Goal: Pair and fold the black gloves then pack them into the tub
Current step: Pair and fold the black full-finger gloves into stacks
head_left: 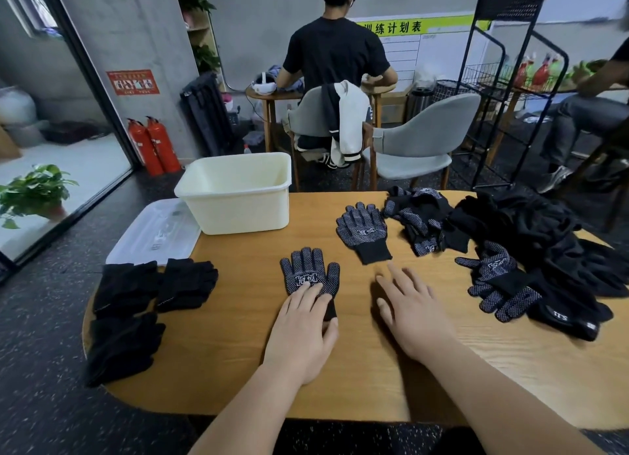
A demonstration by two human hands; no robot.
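1. Here, the left hand (303, 332) is lying flat, fingers straight, pressing the cuff of a dotted black glove (308, 274) onto the oval wooden table (238, 352).
2. The right hand (408, 315) is spreading open over bare wood nearby, gripping nothing.
3. A second dotted glove (362, 230) is lying farther back, near the loose glove heap (544, 250) covering the table's right side.
4. Folded black pairs (136, 301) are sitting at the left edge; the cream tub (238, 196) is standing at the far left corner beside a clear lid (153, 233).
5. Behind, a seated person (335, 56), grey chairs (418, 141), red fire extinguishers (153, 148) and a black wire rack (493, 97) are occupying the dark-floored room.
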